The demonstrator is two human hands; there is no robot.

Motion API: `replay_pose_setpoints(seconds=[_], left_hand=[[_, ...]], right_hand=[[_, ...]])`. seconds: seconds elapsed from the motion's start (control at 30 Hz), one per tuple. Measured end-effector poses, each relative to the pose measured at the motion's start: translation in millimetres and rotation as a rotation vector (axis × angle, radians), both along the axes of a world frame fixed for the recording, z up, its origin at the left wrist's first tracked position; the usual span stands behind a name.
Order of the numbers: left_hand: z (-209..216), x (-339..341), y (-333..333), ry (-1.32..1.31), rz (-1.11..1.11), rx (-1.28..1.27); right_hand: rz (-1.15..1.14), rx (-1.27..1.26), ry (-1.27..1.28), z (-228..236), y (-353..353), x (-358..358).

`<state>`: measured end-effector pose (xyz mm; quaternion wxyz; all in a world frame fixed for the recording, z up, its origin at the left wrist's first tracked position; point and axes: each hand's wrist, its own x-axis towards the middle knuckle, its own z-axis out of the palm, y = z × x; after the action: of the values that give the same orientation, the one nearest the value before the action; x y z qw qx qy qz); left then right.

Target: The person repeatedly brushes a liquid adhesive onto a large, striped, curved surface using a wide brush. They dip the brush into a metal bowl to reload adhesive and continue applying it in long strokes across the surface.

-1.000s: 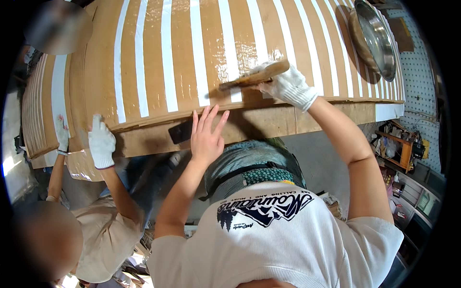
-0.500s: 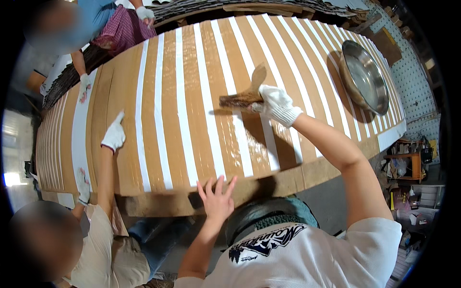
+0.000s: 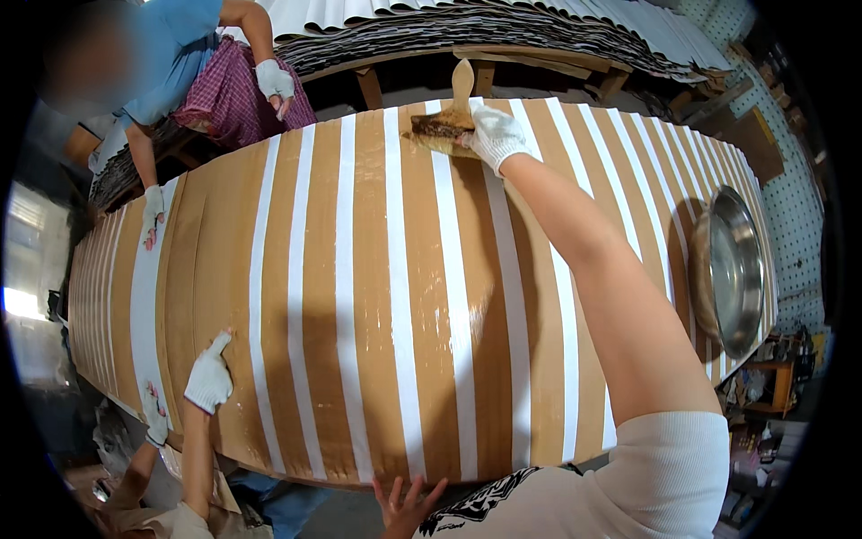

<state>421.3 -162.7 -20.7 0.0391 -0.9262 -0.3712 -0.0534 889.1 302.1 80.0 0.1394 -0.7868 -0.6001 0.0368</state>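
Observation:
My right hand (image 3: 496, 133), in a white glove with its fingertips showing, grips a broad flat brush (image 3: 461, 88) near the far edge of the table. The brush's paddle-shaped wooden handle points up and away, and its dark, wet bristles touch or hover just over the striped surface; I cannot tell which. Beneath lie overlapping brown sheets (image 3: 368, 225) with white strips (image 3: 395, 225) between them, glossy and wet in the middle. My bare left hand (image 3: 411, 505) rests at the near edge with its fingers spread, holding nothing; my shirt partly hides it.
A metal basin (image 3: 732, 269) stands on the sheets at the right. To the left, a co-worker's gloved hand (image 3: 209, 382) lies on the brown surface. Another person's gloved hand (image 3: 153, 216) touches a wide white strip. Stacked sheets (image 3: 503, 40) fill a rack beyond the table.
My right hand has carried the brush away from me to the far edge. My head view has shifted forward, and my left hand stays at the near edge.

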Motion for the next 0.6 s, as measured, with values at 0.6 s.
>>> replay_pose_setpoints(seconds=[0.6], left_hand=[[26.8,3.3,3.9,0.151,0.129,-0.628]], right_hand=[[0.214,0.084,-0.106,-5.6,61.8,35.3]])
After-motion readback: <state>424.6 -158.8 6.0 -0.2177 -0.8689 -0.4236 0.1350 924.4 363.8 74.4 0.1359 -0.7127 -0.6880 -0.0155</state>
